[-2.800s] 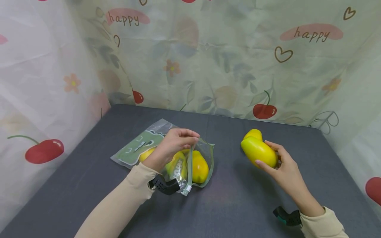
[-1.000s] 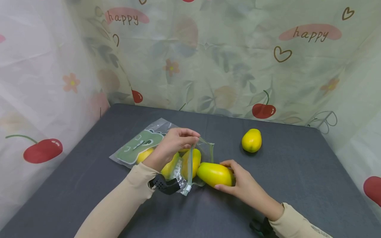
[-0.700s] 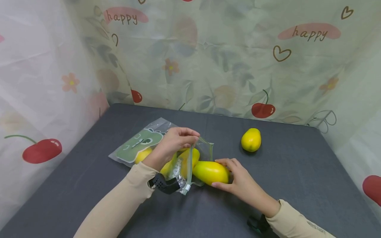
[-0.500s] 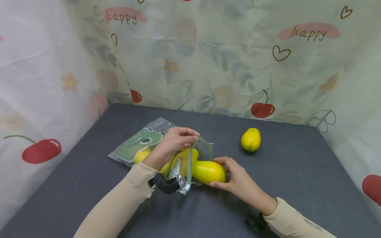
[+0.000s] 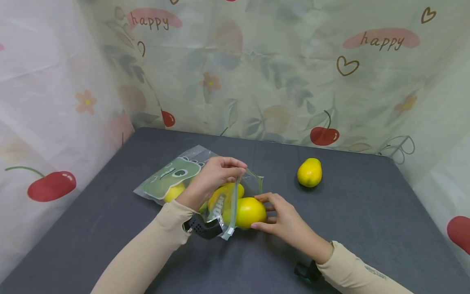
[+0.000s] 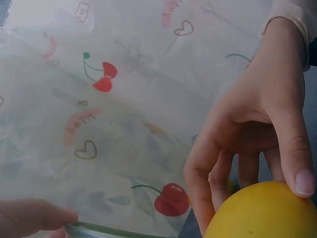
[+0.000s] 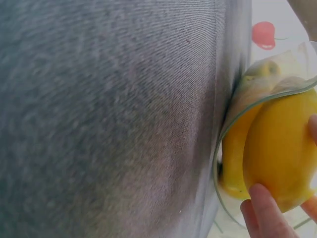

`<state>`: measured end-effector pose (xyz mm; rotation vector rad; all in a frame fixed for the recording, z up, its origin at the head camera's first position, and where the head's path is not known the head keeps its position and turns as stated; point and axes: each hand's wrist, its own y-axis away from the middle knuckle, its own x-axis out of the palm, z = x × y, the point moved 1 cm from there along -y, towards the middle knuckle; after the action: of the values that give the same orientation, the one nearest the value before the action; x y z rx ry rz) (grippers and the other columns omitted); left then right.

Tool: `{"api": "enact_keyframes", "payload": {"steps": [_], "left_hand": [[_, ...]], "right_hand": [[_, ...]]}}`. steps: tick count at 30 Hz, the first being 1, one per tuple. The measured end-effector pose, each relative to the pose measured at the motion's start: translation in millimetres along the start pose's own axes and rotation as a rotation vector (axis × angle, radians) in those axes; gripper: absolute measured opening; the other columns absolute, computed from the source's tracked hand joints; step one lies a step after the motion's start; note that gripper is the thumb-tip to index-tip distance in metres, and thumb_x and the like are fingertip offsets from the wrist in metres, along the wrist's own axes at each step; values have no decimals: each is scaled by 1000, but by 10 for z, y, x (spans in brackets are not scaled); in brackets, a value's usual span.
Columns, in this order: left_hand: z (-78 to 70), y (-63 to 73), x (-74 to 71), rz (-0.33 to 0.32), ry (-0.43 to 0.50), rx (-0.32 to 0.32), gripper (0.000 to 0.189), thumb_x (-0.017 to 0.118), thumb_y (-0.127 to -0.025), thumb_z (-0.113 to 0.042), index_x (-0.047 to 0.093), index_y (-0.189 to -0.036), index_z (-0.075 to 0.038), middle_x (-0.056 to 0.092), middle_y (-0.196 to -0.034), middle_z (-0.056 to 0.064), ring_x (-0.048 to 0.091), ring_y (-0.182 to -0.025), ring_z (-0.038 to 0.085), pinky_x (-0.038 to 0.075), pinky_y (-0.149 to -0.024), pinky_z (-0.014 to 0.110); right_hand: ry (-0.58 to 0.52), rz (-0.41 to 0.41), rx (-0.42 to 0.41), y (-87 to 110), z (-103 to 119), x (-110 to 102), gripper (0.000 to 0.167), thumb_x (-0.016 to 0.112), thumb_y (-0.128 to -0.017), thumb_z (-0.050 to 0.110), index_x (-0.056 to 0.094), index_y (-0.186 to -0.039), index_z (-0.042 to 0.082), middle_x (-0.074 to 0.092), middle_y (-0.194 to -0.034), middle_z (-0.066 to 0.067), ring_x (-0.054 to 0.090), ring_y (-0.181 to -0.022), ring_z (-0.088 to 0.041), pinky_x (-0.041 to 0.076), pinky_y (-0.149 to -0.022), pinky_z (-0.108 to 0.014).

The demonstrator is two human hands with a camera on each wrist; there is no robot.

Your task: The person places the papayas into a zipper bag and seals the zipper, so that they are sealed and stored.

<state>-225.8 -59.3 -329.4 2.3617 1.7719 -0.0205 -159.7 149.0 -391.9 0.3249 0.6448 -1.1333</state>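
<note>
A clear zip bag (image 5: 200, 154) with a green cartoon face lies on the table, several yellow fruits inside it. My left hand (image 5: 216, 177) pinches the upper rim of its mouth, which gapes to the right. At that mouth my right hand (image 5: 284, 214) holds a smooth yellow fruit (image 5: 251, 213), shaped like a mango or papaya, between thumb and fingers. The fruit's far end is inside the bag, behind the clear film. In the right wrist view the held fruit (image 7: 280, 148) lies against another yellow fruit (image 7: 233, 163) within the bag's rim (image 7: 216, 163).
Another yellow fruit (image 5: 309, 172) lies on the dark grey table (image 5: 349, 192), behind my right hand. A white zip slider (image 5: 230, 230) sits at the lower end of the bag's mouth. A patterned curtain (image 5: 257, 81) hangs behind and beside the table.
My right hand has carried the fruit leftward from beside the loose one and pushed it into the bag's mouth. The fruits inside have shifted left; my left hand has stayed on the rim.
</note>
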Motion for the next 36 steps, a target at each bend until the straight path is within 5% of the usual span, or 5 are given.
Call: {"api": "enact_keyframes", "payload": {"steps": [16,36], "left_hand": [[-30,21,-25,11,13,-16,27,66,-91,-13,68,-114,1,69,-102,7,60,-86,18,52,-83,27],[-70,36,-3,19,15,12,27,64,-91,-12,67,-113,2,66,-114,16,60,-88,18,51,-89,31]], "right_hand": [[-89,-6,11,9,72,32,52,77,-80,22,53,-125,12,56,-128,-9,63,-110,-27,56,-81,-26],[-123,-69,-147,20,172,33,45,76,-79,4,62,-121,11,57,-115,-5,64,-104,-22,56,-81,-24]]}}
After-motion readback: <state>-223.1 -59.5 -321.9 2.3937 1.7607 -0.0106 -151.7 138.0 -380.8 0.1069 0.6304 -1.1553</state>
